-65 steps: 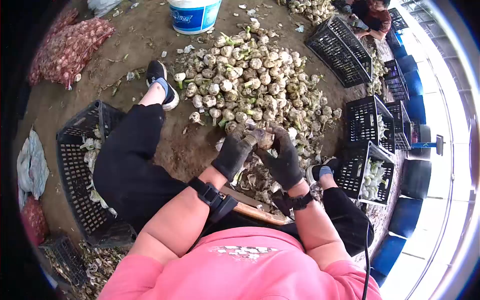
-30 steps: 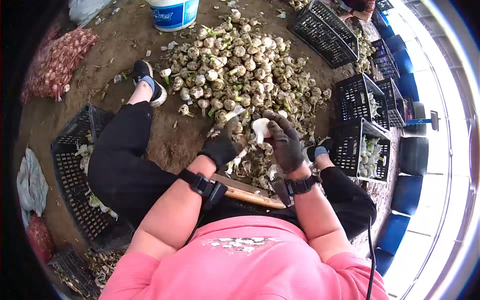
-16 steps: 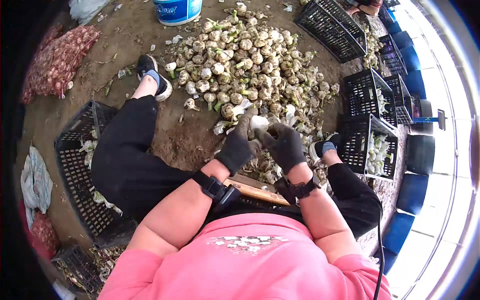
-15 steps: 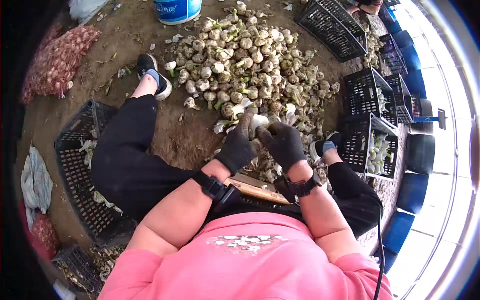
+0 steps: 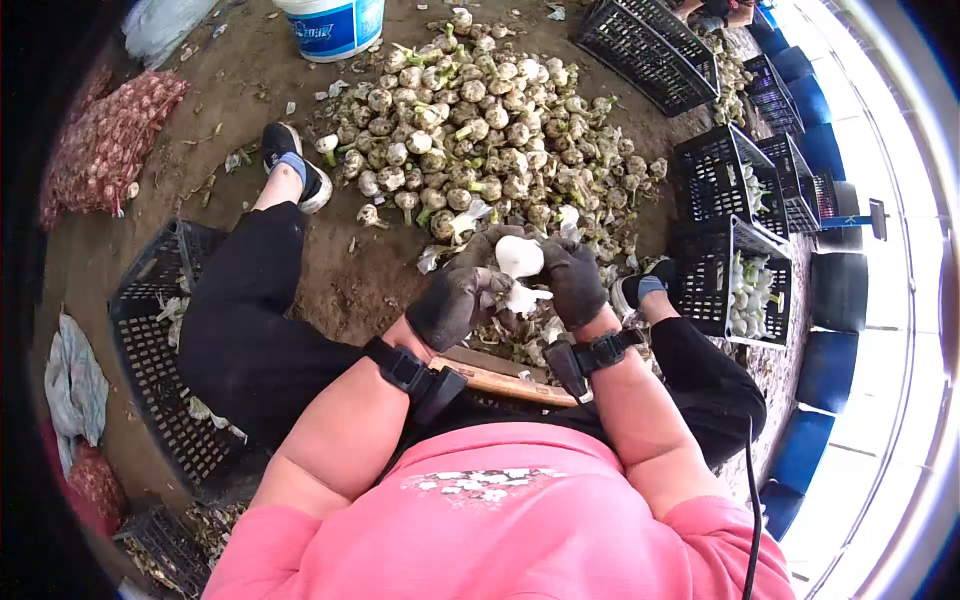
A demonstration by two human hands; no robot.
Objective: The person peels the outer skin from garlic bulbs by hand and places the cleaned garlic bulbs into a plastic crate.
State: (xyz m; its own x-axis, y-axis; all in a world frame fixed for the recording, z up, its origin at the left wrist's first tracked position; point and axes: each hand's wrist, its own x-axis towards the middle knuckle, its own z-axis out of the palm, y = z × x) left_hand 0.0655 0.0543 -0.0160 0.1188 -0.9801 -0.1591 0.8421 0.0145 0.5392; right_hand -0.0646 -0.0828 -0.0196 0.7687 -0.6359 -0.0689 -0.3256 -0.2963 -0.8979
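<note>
Clock directions are running from the garlic bulb (image 5: 520, 257), which is showing clean and white and sitting between the two gloved hands, mid-view. Right hand (image 5: 577, 285) is gripping it from 3 o'clock, fingers curling onto its side. Left hand (image 5: 450, 302) is curling closed at 8 o'clock, pinching a white scrap (image 5: 526, 297) just below the bulb; peel or stem, can't tell. A pile of dirty garlic (image 5: 495, 130) is spreading over the dirt floor (image 5: 335, 270) at 12 o'clock. A blue-and-white bucket (image 5: 332, 28) is standing at 11, a tilting black crate (image 5: 645, 50) at 1. At 3 o'clock another crate (image 5: 697, 285) is holding white bulbs (image 5: 750, 300). A red net sack (image 5: 115, 145) is lying between 9 and 10. At 6 o'clock a wooden strip (image 5: 495, 383) is lying in front of the person's pink shirt (image 5: 480, 540).
</note>
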